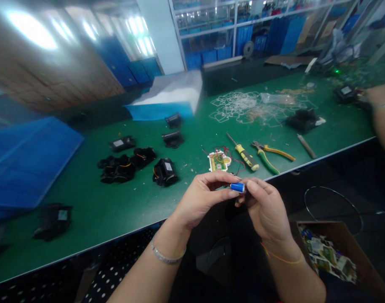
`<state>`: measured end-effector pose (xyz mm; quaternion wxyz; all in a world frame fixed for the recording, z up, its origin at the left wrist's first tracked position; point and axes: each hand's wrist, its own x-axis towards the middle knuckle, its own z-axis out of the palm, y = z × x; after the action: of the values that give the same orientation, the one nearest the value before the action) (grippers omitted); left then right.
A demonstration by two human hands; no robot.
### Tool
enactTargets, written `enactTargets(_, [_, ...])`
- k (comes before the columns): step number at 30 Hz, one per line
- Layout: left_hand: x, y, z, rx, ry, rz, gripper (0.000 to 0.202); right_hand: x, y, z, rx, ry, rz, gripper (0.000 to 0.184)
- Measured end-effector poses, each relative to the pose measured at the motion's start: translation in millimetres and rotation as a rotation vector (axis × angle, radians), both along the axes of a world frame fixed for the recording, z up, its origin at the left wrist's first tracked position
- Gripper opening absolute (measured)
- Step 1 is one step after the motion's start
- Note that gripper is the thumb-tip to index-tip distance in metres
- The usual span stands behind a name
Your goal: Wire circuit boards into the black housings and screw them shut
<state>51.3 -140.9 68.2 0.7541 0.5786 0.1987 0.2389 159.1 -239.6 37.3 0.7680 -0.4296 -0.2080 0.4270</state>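
One blue cylinder (237, 187); left grip (198, 198) pinching

White glare streaks the upper left. Softer light covers the desk (123, 214), with dimness below its edge. The cylinder (237, 187) is fairly crisp; the background blurs, and outer edges smear and stretch.

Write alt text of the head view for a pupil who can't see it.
A person's left hand holds a small blue cylinder, the right hand at its end, at a green workbench's edge. Beyond lie a wired circuit board, screwdriver and pliers; black parts sit further left.
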Motion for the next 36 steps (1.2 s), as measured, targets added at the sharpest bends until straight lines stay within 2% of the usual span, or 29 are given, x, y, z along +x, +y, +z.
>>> enactTargets(10, [-1.3, 0.0, -2.1, -0.009, -0.020, 0.027, 0.018, -4.1, -0.9, 2.1, 0.024, -0.034, 0.009, 0.011])
enactTargets(17, [-3.8, 2.4, -6.3, -0.066, -0.050, 0.044, 0.018, -4.5, -1.5, -1.7, 0.050, -0.078, 0.048, 0.018])
enactTargets(23, [-7.9, 4.1, -7.2, -0.085, -0.016, 0.055, 0.026, -7.3, 0.9, -5.3, -0.007, -0.125, 0.003, 0.023])
enactTargets(31, [-11.7, 4.9, -5.5, -0.111, -0.004, 0.065, 0.028, -10.5, 2.9, -3.3, -0.005, -0.138, 0.016, 0.023])
enactTargets(34, [-14.7, 9.2, -1.8, -0.151, -0.007, 0.104, 0.029, -11.7, 3.9, -3.8, 0.007, -0.158, 0.070, 0.029])
enactTargets(36, [-17.2, 14.5, 1.1, -0.201, -0.036, 0.177, 0.029, -10.5, 4.4, -5.7, -0.003, -0.189, 0.067, 0.032])
